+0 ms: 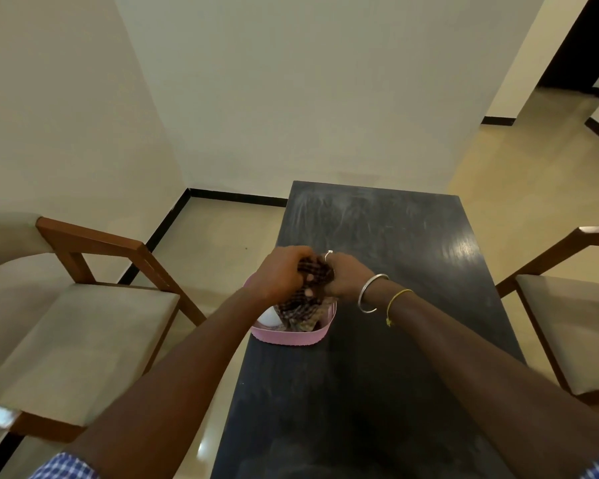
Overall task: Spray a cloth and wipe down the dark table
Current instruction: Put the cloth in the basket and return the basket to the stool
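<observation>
A long dark table (388,243) runs away from me, its far half streaked with dust. On its left edge sits a pink basket (291,337). A dark checked cloth (301,305) hangs bunched over the basket, its lower part trailing inside. My left hand (281,271) and my right hand (343,274) both grip the cloth's top, close together. A white rounded object (268,316) shows in the basket under my left wrist; I cannot tell what it is. No spray bottle is clearly visible.
A wooden armchair (83,305) with beige cushions stands at the left of the table, and another armchair (574,316) at the right. A cream wall stands just beyond the table's far end. Tiled floor lies along both sides.
</observation>
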